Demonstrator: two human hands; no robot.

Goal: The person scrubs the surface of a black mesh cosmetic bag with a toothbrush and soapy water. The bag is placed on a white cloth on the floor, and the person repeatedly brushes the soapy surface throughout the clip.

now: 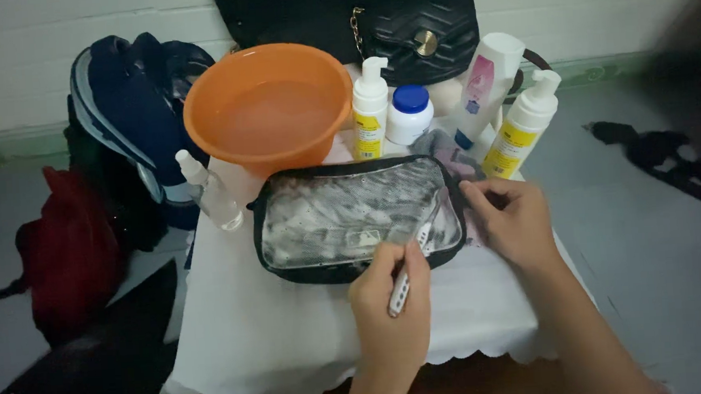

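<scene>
In the head view, a clear pouch (pixel 357 219) with black trim lies flat on the white tabletop (pixel 278 339), just before an orange basin (pixel 268 105). The left hand (pixel 390 308) has its fingers (pixel 393 261) closed on a small white brush (pixel 408 270), whose tip touches the soapy face of the pouch. The right hand (pixel 510 220) pinches the pouch's right edge, fingers together on it. To scrub well, I think the right hand should keep the pouch firmly stretched while the brush makes short, light strokes. Behind stand two pump bottles (pixel 369 106), a white jar (pixel 409 114) and a spray bottle (pixel 212 189).
</scene>
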